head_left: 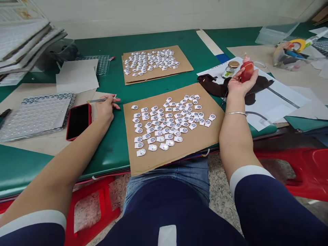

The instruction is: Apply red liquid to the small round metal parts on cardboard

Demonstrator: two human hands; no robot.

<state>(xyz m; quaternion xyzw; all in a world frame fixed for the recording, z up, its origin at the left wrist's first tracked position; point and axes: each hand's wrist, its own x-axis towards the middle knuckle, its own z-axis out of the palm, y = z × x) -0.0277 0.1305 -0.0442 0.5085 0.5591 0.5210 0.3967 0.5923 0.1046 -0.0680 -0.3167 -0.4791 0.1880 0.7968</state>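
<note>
A brown cardboard sheet (pixel 151 164) lies at the table's front edge, with several small white tags bearing round emblems (pixel 169 136) spread over it. To its left, my left hand (pixel 105 106) rests on the table, closed round a thin pen-like tool (pixel 96 100) that points left. Beyond the sheet's right corner, my right hand (pixel 242 82) holds a small red bottle (pixel 247 70) with a pale nozzle pointing up. Just left of the bottle stands a glass jar (pixel 230 69) with a gold lid. Dark brown cloth (pixel 258 85) lies under and beside my right hand.
Another cardboard sheet (pixel 183 63) with similar tags lies farther back. A red-cased phone (pixel 79 121) and bubble-wrapped package (pixel 38 114) are at left, near stacked padded sheets (pixel 23 41). White papers (pixel 289 99) and a clear bag of supplies (pixel 289 56) occupy the right. Red stools (pixel 304 164) stand below.
</note>
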